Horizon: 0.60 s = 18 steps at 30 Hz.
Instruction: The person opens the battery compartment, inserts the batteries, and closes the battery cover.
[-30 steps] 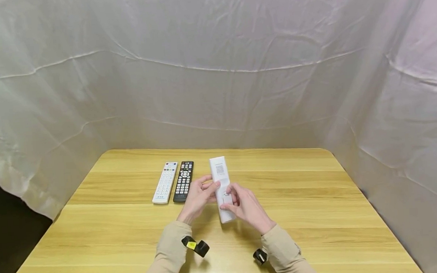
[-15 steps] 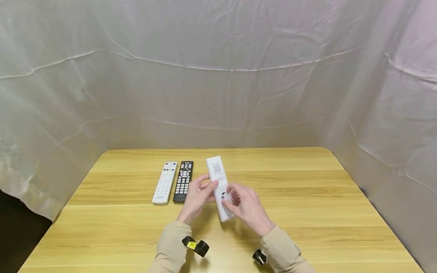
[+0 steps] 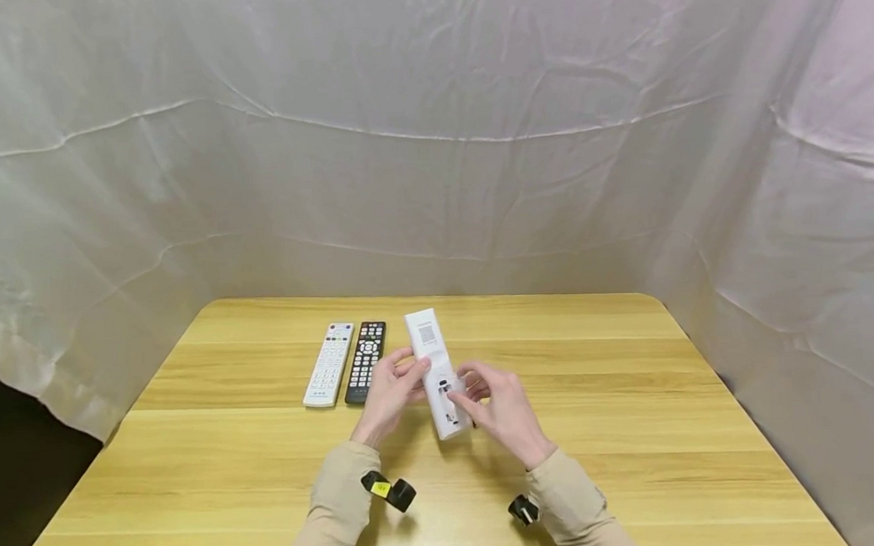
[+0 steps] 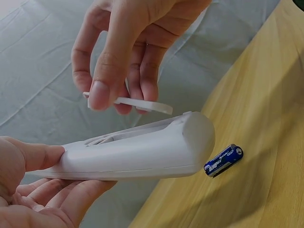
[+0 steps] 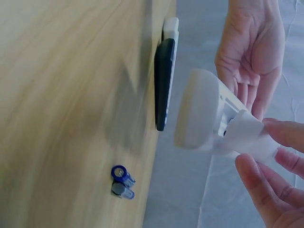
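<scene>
In the head view my left hand (image 3: pixel 386 397) grips a white remote control (image 3: pixel 420 341) back side up, thumb on top and fingers underneath. The battery compartment (image 3: pixel 447 406) near its lower end is uncovered. My right hand (image 3: pixel 504 407) pinches the white battery cover (image 4: pixel 142 104) between thumb and fingers. A narrow gap separates cover and remote in the left wrist view. Blue batteries (image 5: pixel 122 182) lie side by side on the table below the remote; the right hand mostly hides them in the head view.
A white remote (image 3: pixel 328 367) and a black remote (image 3: pixel 367 365) lie side by side, buttons up, left of my hands on the wooden table (image 3: pixel 608 363). Pale grey curtains (image 3: pixel 432 198) enclose the table's back and sides.
The cover has come off the remote's back, showing the battery compartment. My right hand has lifted slightly to the right with it; the remote has tilted a little to the left.
</scene>
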Tool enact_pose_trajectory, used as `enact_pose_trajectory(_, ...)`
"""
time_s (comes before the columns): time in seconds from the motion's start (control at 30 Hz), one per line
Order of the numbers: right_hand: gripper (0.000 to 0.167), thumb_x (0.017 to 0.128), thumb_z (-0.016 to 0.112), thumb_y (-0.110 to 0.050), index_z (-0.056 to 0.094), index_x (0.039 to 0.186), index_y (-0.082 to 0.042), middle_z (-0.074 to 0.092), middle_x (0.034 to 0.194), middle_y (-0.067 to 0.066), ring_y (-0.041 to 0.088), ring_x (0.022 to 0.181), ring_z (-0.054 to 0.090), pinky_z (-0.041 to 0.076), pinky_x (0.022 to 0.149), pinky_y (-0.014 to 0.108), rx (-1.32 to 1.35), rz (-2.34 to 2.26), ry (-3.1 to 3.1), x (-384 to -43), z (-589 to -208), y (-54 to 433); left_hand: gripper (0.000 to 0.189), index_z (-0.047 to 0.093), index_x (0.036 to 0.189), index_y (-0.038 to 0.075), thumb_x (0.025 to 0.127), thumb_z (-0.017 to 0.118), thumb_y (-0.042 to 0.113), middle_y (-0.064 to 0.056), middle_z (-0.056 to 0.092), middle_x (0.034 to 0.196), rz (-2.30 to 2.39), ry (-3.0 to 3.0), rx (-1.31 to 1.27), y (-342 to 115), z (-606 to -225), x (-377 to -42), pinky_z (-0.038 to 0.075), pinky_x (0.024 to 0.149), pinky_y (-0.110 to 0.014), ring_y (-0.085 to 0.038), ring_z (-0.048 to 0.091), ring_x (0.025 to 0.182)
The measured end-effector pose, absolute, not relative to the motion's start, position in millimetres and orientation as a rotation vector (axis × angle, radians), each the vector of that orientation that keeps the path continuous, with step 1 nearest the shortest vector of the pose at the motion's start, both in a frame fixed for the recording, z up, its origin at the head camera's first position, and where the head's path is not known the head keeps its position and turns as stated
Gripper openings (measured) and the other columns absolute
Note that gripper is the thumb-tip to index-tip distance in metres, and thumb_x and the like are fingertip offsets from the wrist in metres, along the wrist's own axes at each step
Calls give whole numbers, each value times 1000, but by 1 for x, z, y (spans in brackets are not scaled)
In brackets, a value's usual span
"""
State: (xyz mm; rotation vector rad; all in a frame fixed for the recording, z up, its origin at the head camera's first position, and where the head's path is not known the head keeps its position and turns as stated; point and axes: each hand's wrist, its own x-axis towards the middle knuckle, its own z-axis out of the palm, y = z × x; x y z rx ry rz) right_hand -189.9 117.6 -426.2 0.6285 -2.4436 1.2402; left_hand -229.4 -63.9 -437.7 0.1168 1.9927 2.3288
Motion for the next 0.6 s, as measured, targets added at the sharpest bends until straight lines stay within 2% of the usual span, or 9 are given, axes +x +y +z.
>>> enact_pose_trajectory(0.13, 26, 82, 80, -3, 67, 104, 1, 74, 86, 15, 21, 70, 71, 63, 63, 22, 621, 1231, -2417, -192, -424, 122, 43, 49, 140, -9, 99, 57, 1, -37, 63, 124, 2333, 1988, 104, -65, -438, -230, 66, 82, -37, -38, 74, 99)
enact_pose_trajectory(0.6, 24, 80, 81, -4, 69, 101, -2, 73, 83, 14, 18, 69, 68, 60, 62, 17, 474, 1162, -2500, -202, -416, 149, 43, 48, 139, -10, 99, 58, 2, -36, 64, 123, 2341, 1999, 72, -66, -438, -232, 66, 80, -36, -31, 76, 94)
